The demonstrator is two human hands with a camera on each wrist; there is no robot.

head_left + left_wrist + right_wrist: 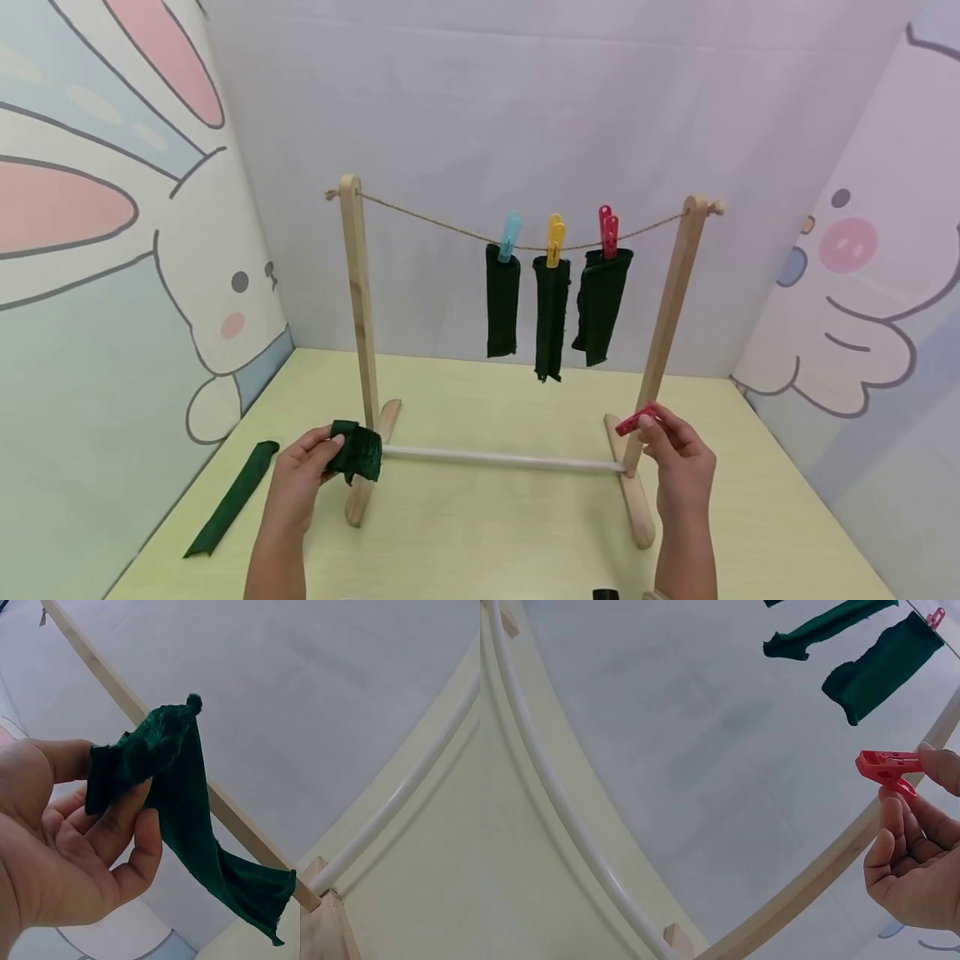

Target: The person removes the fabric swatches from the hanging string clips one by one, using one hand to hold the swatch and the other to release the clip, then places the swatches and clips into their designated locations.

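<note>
My left hand [303, 468] pinches a folded dark green cloth strip [358, 452] near the rack's left post. In the left wrist view the strip [196, 817] hangs down past the fingers, its top edge bunched. Between thumb and fingertips of my right hand [681, 457] is a red clothespin [636, 420], close to the right post; the right wrist view shows this clothespin [887, 766] from the side. Above, three green cloth strips hang from a twine line [435, 225], clipped by a light blue clothespin [510, 236], a yellow clothespin [555, 242] and another red clothespin [610, 235].
Another green cloth strip [234, 498] lies on the table at the left. The rack has a left wooden post [360, 308], a right wooden post [671, 325] and a white crossbar [502, 458] low between them. A small black object [606, 594] shows at the bottom edge.
</note>
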